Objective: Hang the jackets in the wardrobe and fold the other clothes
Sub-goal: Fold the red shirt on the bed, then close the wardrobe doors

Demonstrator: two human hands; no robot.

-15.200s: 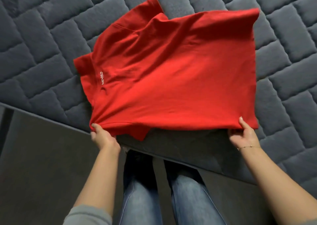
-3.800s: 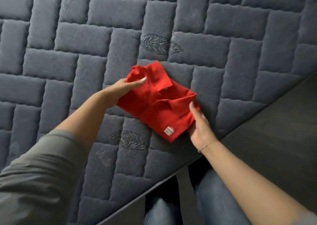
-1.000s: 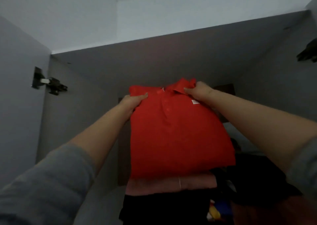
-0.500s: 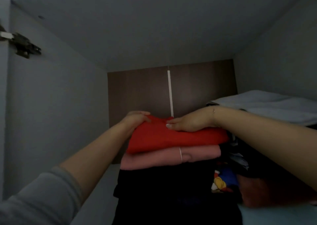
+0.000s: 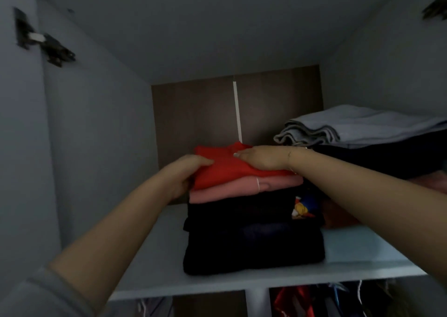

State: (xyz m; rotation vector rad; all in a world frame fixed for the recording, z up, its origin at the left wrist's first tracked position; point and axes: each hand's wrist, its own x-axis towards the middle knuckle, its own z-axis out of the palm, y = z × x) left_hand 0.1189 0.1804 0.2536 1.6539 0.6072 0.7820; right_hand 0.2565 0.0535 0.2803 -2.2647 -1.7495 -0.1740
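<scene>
On the wardrobe shelf (image 5: 154,263), the left hand (image 5: 183,174) grips the red shirt's (image 5: 232,169) edge while the right hand (image 5: 258,157) lies flat on top.

My left hand (image 5: 183,174) grips the near left edge of the folded red shirt (image 5: 227,169), thumb on top, while my right hand (image 5: 258,158) lies flat on its top. The shirt sits on a pink folded garment (image 5: 232,189) above dark folded clothes (image 5: 251,244) on the wardrobe shelf (image 5: 150,266). Grey folded clothes (image 5: 350,128) top the stack just beside, to the right.
</scene>
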